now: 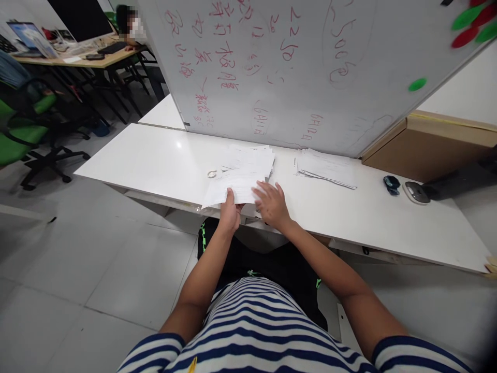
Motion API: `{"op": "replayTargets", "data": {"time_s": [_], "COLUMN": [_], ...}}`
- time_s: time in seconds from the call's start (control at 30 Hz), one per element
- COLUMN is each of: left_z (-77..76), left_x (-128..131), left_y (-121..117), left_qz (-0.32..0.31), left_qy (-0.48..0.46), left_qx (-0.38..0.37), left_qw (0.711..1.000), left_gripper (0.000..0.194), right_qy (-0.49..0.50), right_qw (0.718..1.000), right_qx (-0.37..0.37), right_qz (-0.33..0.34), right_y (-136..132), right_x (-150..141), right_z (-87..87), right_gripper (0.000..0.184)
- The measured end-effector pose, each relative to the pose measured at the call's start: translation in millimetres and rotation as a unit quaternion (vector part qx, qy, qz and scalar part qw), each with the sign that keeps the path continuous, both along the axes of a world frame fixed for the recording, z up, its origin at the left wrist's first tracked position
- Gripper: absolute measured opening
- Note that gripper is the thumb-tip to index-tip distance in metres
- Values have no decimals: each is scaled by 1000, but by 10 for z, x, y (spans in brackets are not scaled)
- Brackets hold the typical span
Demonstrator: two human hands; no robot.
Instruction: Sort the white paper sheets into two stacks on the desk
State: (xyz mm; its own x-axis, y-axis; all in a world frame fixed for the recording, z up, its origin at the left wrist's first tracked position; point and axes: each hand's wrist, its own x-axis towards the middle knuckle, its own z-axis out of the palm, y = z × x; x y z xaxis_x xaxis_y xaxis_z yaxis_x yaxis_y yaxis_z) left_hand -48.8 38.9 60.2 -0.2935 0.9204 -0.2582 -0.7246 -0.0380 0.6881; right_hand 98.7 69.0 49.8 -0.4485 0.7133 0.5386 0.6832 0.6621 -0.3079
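Note:
My left hand grips the near edge of a sheet of paper, thumb on top and fingers underneath. At the right edge of that sheet is my right hand, its fingers spread and the fingertips at the paper. Just behind the held sheet lies a loose stack of papers on the white table. A second stack of papers rests farther right. Left of the held sheet sits a small pale ring-shaped item.
Behind the white table stands a whiteboard with red writing. A cardboard box, a small dark blue object and a grey-and-white device are at the right. Back left, a person sits near desks and green chairs.

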Motion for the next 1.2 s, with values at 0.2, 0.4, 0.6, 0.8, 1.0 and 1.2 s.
{"op": "replayTargets", "data": {"time_s": [0.2,0.4,0.6,0.8,1.0,1.2], "left_z": [-34,-72,-91,-94,-62,-68], "left_x": [-143,-271,-276,-248,-217,-160], "left_y": [-73,-115,-111,-118,-109,-65], "left_qz": [38,63,59,51,43,39], "left_qy": [14,14,21,27,27,23], "left_qx": [-20,-16,-30,-38,-43,-60], "left_qw": [999,998,998,998,998,997], "left_gripper": [41,42,41,40,39,39], "right_qy": [-38,-261,-318,-292,-149,10], "right_qw": [980,956,940,945,961,974], "right_qx": [-149,-123,-109,-118,-193,-174], "right_qz": [-129,-42,-49,-88,-133,-143], "right_y": [801,1148,1228,1212,1186,1167], "right_x": [-68,-182,-215,-211,-142,-52], "right_z": [-78,-119,-52,-27,3,70], "right_gripper": [45,37,30,27,23,28]}}
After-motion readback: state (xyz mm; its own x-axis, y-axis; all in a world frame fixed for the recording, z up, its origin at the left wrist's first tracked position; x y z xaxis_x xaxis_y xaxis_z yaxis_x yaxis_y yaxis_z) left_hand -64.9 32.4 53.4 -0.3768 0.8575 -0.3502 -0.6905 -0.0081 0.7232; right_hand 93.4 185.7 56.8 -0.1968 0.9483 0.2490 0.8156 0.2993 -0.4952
